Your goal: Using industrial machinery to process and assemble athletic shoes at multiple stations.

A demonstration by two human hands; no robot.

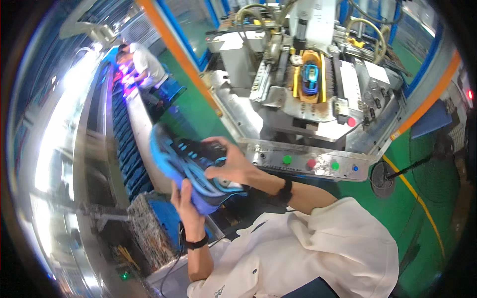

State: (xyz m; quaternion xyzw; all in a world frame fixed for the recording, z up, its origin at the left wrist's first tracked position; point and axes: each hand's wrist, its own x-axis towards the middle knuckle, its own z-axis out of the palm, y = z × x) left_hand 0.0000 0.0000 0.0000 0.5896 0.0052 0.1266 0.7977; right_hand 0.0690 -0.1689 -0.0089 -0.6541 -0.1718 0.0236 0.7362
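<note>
Both my hands hold one sneaker (pixel 195 169), blue and black with a light-blue to purple sole, tilted with its toe toward the upper left. My left hand (pixel 188 206) grips it from below, its thumb against the sole's side. My right hand (pixel 233 166) is closed over the shoe's upper near the collar and laces, fingers partly hidden behind it. Ahead of me, a second blue shoe (pixel 311 79) sits in the yellow-sided holder of a machine (pixel 278 121), apart from my hands.
A front panel (pixel 308 161) with green, red and blue buttons edges the machine. On the left runs a conveyor (pixel 136 124) beside a bright lit housing. A co-worker (pixel 146 67) sits at its far end. Orange posts (pixel 181 52) frame the machine; a round-based stand (pixel 382 179) is at right.
</note>
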